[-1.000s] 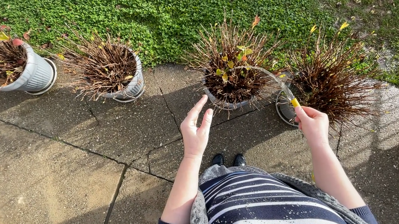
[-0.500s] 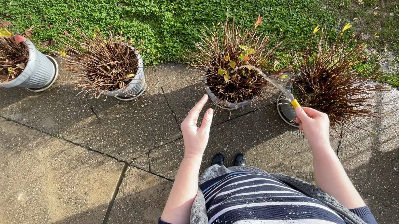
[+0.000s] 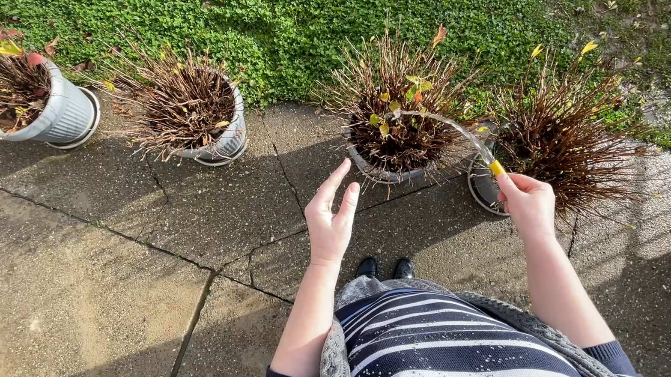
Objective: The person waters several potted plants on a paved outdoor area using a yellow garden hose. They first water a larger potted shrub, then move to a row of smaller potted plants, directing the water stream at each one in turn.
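Water arcs from the yellow-tipped hose nozzle (image 3: 495, 167) we grip in our right hand (image 3: 528, 204) into the middle pot (image 3: 399, 132). Our left hand (image 3: 329, 218) hovers open, holding nothing.

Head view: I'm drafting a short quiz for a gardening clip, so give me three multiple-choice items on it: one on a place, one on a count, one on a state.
1. Where does the water stream land?
A. the potted plant ahead
B. the lawn
C. the shoes

2. How many pots show?
A. two
B. three
C. five

3. How is the left hand?
A. open and empty
B. gripping a pot
C. in a fist

Answers: 1 A, the arc from the yellow-tipped nozzle in the right hand ends there. 2 C, five stand along the paving's edge. 3 A, fingers are spread, holding nothing.
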